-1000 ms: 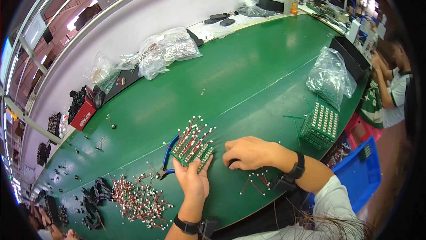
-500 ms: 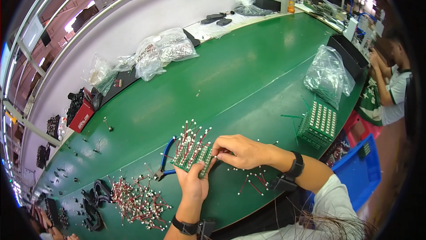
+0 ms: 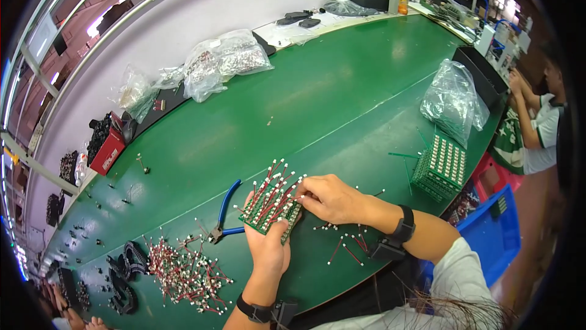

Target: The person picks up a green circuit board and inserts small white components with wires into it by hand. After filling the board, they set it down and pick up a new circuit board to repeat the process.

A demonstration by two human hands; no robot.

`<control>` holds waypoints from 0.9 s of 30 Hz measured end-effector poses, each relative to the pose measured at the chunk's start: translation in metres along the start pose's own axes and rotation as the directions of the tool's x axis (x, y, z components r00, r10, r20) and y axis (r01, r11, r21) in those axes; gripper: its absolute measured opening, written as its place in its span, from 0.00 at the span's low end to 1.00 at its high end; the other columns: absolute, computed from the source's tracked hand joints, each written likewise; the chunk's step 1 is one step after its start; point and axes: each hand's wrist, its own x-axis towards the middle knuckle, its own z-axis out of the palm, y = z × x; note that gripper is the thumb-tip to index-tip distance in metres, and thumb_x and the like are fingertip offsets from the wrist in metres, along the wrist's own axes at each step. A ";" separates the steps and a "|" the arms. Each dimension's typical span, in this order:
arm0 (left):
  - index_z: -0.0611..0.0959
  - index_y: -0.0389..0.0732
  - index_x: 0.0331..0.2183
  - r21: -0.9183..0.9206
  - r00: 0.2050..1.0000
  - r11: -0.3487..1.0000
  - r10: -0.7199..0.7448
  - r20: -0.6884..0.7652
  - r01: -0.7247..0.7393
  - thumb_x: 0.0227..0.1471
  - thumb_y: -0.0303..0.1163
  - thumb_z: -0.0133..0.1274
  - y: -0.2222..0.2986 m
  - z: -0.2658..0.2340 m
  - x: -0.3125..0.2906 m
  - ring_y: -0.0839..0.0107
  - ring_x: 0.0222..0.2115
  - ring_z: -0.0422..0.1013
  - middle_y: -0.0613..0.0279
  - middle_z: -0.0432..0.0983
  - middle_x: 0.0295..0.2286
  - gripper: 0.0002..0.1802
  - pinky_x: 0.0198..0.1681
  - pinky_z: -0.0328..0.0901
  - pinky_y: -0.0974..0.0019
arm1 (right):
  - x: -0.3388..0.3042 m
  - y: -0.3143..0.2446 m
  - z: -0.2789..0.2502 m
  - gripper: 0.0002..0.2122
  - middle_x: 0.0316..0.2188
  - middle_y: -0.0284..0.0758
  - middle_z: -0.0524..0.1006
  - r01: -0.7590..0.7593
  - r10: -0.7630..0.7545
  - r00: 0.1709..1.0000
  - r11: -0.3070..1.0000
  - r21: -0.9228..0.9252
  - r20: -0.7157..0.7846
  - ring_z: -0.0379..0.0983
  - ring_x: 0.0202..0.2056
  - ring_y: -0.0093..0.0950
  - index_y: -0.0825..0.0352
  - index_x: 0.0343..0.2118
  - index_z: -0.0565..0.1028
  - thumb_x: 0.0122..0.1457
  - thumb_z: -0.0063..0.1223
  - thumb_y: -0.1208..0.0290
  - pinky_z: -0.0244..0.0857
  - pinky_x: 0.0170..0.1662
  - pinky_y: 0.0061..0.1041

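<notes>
In my left hand (image 3: 267, 255) lies a green circuit board panel (image 3: 261, 221), gripped with the thumb on its near edge. Several red wire leads with white connectors stand up out of its rows. My right hand (image 3: 337, 200) is pinched at the panel's right edge, on what looks like a red wire lead (image 3: 295, 199) with a white end; its fingertips partly hide it. Blue-handled pliers (image 3: 227, 205) lie just left of the panel. Further left is a heap of red wire leads (image 3: 186, 275); a few loose leads (image 3: 352, 254) lie below my right hand.
A stack of green circuit boards (image 3: 444, 165) stands at the right, near a clear plastic bag (image 3: 450, 101) and a black bin (image 3: 482, 77). Blue tray (image 3: 488, 235) sits beyond the table edge. Black cable chain pieces (image 3: 125, 278) lie left; a co-worker (image 3: 540, 116) sits at right.
The panel in my left hand has tilted, and its leads now lean further right. My right hand has shifted slightly upward along the panel's edge, still pinched. The whole view has moved a little.
</notes>
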 end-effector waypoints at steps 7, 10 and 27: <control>0.50 0.40 0.63 0.069 0.996 0.993 0.090 0.017 -0.091 0.43 0.08 0.46 -0.005 0.003 -0.001 0.64 0.54 0.66 0.52 0.63 0.55 0.47 0.57 0.63 0.60 | 0.000 0.004 0.004 0.07 0.26 0.46 0.76 0.033 -0.035 0.999 0.997 -0.069 -0.027 0.75 0.25 0.41 0.73 0.33 0.73 0.54 0.55 0.76 0.68 0.28 0.34; 0.50 0.39 0.63 0.141 0.991 0.981 0.130 0.037 -0.134 0.44 0.09 0.47 -0.005 0.004 -0.001 0.65 0.53 0.67 0.52 0.63 0.54 0.47 0.57 0.63 0.61 | -0.001 0.002 0.008 0.07 0.25 0.46 0.75 0.033 -0.039 0.997 0.996 -0.079 -0.071 0.74 0.24 0.43 0.73 0.32 0.73 0.53 0.56 0.76 0.68 0.27 0.36; 0.48 0.38 0.64 0.229 0.972 0.945 0.218 0.088 -0.233 0.51 0.15 0.53 -0.012 0.006 -0.003 0.71 0.48 0.70 0.56 0.69 0.50 0.45 0.52 0.65 0.67 | -0.006 -0.009 0.011 0.09 0.26 0.48 0.73 0.037 -0.044 0.999 0.967 -0.252 -0.021 0.73 0.30 0.50 0.74 0.29 0.69 0.49 0.56 0.76 0.69 0.34 0.43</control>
